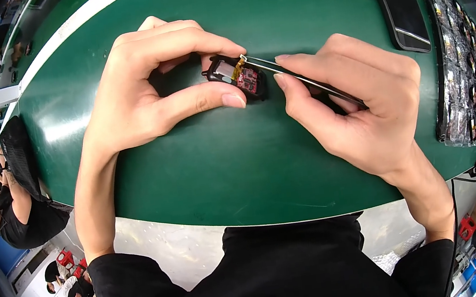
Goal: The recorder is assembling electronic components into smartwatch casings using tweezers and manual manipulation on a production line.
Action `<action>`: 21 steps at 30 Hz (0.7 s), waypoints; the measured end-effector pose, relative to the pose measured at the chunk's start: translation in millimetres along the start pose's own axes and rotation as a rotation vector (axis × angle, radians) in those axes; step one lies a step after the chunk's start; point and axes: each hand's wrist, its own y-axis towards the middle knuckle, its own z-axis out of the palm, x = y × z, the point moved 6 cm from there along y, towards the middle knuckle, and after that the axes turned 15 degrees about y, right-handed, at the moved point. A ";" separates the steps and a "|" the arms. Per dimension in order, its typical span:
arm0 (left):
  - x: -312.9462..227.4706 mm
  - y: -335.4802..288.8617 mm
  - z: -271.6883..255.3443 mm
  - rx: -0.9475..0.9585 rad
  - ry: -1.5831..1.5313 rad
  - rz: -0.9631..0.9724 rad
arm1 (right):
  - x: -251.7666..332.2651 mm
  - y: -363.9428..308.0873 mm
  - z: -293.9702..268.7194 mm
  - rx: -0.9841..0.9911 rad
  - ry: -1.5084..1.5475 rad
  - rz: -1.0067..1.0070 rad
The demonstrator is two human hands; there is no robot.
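Between the thumb and fingers of my left hand (149,79) is a small black device housing (256,91), its inside facing up. A silvery battery-like block (220,69), a strip of yellow tape and a red circuit board (248,80) show within it. My right hand (361,86) pinches a pair of slim metal tweezers (307,82). Their tips touch or hover at a small whitish part (243,59) on the housing's upper edge, beside my left index fingertip; whether they grip it I cannot tell.
A green tabletop (222,168) lies under both hands. To the right stand a long black object (396,10) and a clear plastic tray (457,68) holding several small electronic parts. A dark mesh chair back (18,155) and a person in black (26,210) are at the left.
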 end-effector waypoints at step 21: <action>1.9 0.8 0.3 0.028 -0.020 0.014 | -5.5 -0.7 -3.2 0.042 0.166 0.140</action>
